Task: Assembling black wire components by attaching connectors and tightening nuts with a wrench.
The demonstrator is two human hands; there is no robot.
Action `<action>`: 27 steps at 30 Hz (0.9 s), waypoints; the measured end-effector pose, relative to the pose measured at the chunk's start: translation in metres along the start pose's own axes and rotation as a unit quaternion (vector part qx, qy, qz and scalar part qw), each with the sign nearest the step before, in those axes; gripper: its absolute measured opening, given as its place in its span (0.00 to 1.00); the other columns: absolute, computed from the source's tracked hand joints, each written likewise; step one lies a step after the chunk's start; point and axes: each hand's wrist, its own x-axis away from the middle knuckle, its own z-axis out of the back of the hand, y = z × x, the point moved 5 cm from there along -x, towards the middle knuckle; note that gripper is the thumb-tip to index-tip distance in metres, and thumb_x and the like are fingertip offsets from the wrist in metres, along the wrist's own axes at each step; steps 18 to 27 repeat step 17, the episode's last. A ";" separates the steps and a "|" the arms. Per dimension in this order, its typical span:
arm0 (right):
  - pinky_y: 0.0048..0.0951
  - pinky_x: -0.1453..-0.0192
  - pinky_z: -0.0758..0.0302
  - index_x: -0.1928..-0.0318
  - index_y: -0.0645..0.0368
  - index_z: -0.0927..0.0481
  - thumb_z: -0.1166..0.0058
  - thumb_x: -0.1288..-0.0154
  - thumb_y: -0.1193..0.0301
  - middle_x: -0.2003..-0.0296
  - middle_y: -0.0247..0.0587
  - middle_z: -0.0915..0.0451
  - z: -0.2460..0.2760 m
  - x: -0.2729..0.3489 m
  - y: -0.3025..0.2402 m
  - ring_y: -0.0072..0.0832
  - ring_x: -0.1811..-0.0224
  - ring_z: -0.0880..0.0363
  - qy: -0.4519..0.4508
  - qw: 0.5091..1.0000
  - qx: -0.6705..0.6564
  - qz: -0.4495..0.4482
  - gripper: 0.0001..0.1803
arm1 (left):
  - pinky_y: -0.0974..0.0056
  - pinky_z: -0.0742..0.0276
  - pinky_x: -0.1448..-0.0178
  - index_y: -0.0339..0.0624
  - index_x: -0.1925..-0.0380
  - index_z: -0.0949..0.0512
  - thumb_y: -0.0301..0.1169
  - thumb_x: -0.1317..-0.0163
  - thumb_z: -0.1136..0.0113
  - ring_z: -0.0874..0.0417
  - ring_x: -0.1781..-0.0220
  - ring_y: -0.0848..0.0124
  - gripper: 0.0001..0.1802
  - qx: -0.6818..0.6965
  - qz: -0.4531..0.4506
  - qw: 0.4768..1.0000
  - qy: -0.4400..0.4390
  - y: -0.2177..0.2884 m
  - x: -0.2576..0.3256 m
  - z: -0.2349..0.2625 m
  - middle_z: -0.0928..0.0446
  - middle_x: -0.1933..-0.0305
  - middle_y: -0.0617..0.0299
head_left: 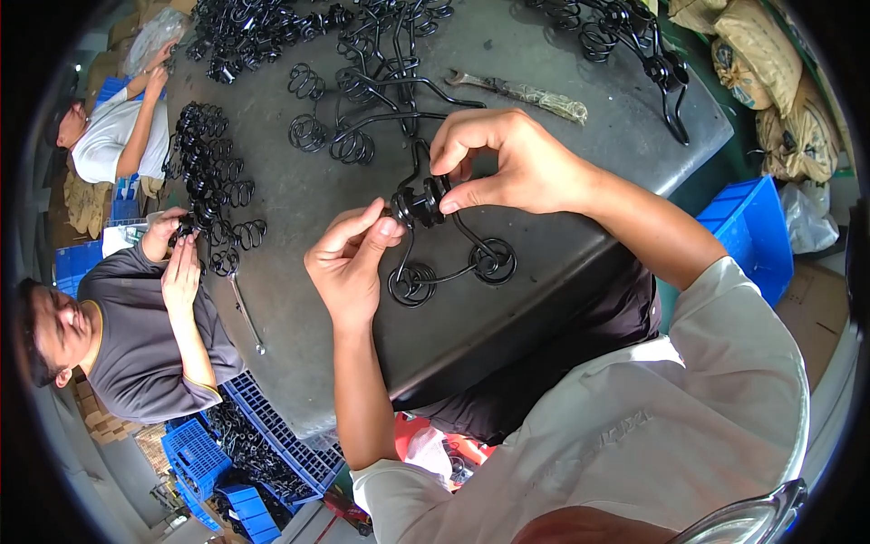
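Note:
My left hand (352, 258) and my right hand (521, 168) meet over the near part of the dark table. Between them is a black spool-shaped part (420, 207), pinched at its left end by the left thumb and forefinger and at its right end by the right ones. It sits on a bent black wire spring (471, 238), whose two round coils lie toward me on the tabletop. The wire's far end rises in a narrow loop beyond the spool. My fingertips partly cover both ends of the spool.
More black wire springs (352, 86) lie just beyond my hands, beside a wrench with a wrapped handle (521, 93). Another wrench (246, 313) lies at the table's left edge. Two people work on the left, one handling springs (204, 163). A blue bin (748, 231) stands right.

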 end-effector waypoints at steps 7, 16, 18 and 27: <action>0.26 0.54 0.18 0.60 0.64 0.16 0.24 0.45 0.79 0.57 0.37 0.18 0.003 0.000 0.004 0.22 0.61 0.18 -0.022 0.998 -0.030 -0.045 0.13 | 0.67 0.12 0.60 0.34 0.52 0.13 0.22 0.35 0.31 0.12 0.65 0.71 0.11 -0.066 0.019 0.997 0.021 0.003 0.003 -0.004 0.13 0.62 0.54; 0.26 0.55 0.19 0.60 0.63 0.16 0.24 0.45 0.79 0.58 0.37 0.18 0.002 0.000 0.002 0.22 0.61 0.18 -0.025 0.999 -0.016 -0.043 0.14 | 0.67 0.12 0.57 0.37 0.48 0.15 0.25 0.34 0.30 0.11 0.64 0.70 0.15 -0.003 0.085 0.996 0.012 -0.007 0.000 0.002 0.13 0.63 0.54; 0.26 0.55 0.19 0.60 0.63 0.16 0.24 0.45 0.78 0.58 0.37 0.18 0.000 -0.001 0.002 0.22 0.61 0.18 -0.026 0.999 -0.010 -0.037 0.14 | 0.67 0.12 0.55 0.37 0.45 0.16 0.27 0.34 0.30 0.10 0.63 0.69 0.17 -0.028 0.075 0.997 -0.017 -0.008 -0.001 0.005 0.12 0.63 0.55; 0.26 0.55 0.19 0.60 0.63 0.16 0.24 0.45 0.78 0.58 0.37 0.18 0.000 -0.001 0.002 0.22 0.61 0.18 -0.026 0.999 -0.010 -0.037 0.14 | 0.67 0.12 0.55 0.37 0.45 0.16 0.27 0.34 0.30 0.10 0.63 0.69 0.17 -0.028 0.075 0.997 -0.017 -0.008 -0.001 0.005 0.12 0.63 0.55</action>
